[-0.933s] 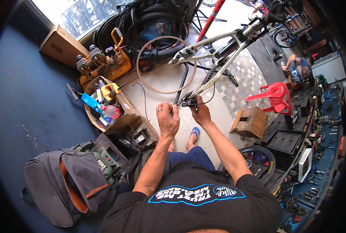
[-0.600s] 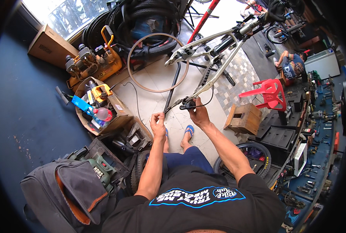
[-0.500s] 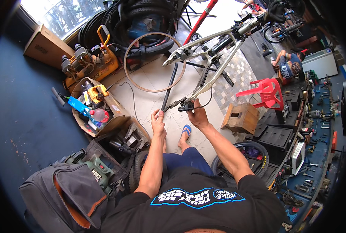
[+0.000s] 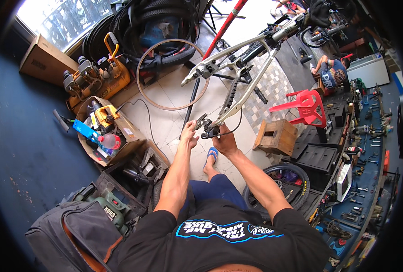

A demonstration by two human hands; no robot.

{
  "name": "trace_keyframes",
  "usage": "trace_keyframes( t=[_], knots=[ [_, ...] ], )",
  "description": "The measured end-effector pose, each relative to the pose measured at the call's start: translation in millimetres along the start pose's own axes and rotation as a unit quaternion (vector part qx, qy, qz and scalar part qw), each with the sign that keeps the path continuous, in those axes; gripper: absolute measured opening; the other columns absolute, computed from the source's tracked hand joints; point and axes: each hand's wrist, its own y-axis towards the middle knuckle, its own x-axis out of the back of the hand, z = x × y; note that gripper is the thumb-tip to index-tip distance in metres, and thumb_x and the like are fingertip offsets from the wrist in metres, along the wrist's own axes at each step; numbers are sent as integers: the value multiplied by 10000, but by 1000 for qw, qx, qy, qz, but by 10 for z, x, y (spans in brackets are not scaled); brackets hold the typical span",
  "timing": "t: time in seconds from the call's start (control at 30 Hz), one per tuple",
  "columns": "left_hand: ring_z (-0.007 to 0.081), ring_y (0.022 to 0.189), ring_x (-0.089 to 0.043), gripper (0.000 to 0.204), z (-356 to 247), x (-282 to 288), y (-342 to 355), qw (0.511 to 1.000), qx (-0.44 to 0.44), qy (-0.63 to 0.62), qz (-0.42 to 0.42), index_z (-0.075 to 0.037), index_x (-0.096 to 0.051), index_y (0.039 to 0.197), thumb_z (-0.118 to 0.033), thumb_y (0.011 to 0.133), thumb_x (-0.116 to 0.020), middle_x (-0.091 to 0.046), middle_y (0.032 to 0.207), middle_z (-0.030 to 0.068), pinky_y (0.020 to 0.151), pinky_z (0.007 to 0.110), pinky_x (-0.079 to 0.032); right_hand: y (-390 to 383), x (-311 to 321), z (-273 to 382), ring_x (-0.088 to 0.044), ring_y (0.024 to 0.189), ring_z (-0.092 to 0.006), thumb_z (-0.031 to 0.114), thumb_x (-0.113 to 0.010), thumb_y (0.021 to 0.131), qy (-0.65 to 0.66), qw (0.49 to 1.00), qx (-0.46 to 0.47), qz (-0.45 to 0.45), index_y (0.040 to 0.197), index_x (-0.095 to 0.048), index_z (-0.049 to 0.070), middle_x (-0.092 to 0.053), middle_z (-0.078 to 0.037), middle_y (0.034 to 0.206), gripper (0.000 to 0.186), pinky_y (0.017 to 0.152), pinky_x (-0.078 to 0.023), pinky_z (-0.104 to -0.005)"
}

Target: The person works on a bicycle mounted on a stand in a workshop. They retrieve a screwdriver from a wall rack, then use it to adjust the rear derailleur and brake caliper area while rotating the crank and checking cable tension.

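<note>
Head view: gear changer [image 4: 207, 132] at the rear tip of the bike frame [image 4: 243, 100].
Left hand [image 4: 189, 134]: fingers close together at the gear changer's outer end; cannot tell if pinching.
Right hand [image 4: 225, 142]: curled around the gear changer's inner side.
Gear changer: probably light, hinged, springy, maybe greasy; best held by the solid middle.
Bike frame: likely stiff, bulkier; best steadied by hand.
Cable [image 4: 241, 119]: probably bendy, kinkable.

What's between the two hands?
Head view: a black derailleur, at the end of the pale bike frame, sits between the left hand and right hand.
</note>
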Motion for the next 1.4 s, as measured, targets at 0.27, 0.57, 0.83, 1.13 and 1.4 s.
trace_keyframes(
  t=[0.27,0.57,0.83,1.13,1.4],
  knots=[
    [67,748,-536,290,-375,53,-498,980,-129,131,-76,-83,-706,1047,-312,912,-823,-649,869,-41,663,221,-396,11,46,80,-681,865,-431,227,-745,919,-43,997,-44,35,1248,-486,38,-688,-214,971,459,731,-550,-505],
    [122,705,-553,451,-175,1036,-1170,868,-97,457,-168,11,-737,861,-423,833,-855,-649,749,32,646,326,-473,-619,946,-13,-718,980,-377,372,-730,933,-90,969,-188,131,1451,-492,136,-718,-166,1160,618,831,-571,-476],
    [141,613,-615,274,-26,1394,-1807,784,-54,604,-129,-3,-778,825,-258,809,-878,-712,699,76,583,338,-498,-1745,1566,-351,-729,884,-336,237,-637,979,-126,942,-279,134,1102,-709,133,-759,-121,903,176,768,-563,-455],
    [283,727,-723,492,201,595,-1721,651,-134,747,-15,-37,-816,835,-518,894,-733,-737,742,181,736,418,-560,-2775,2035,-199,-695,780,-414,491,-636,977,-148,935,-305,104,788,-723,75,-709,-179,763,466,696,-540,-507],
    [284,520,-572,665,1575,-734,-1850,606,-209,761,95,32,-653,589,-566,870,-726,-612,552,192,589,470,-471,-4708,2762,-527,-679,1129,-328,278,-610,986,-93,900,-425,33,1234,-684,148,-732,-119,1182,289,930,-530,-470]
  ],
)
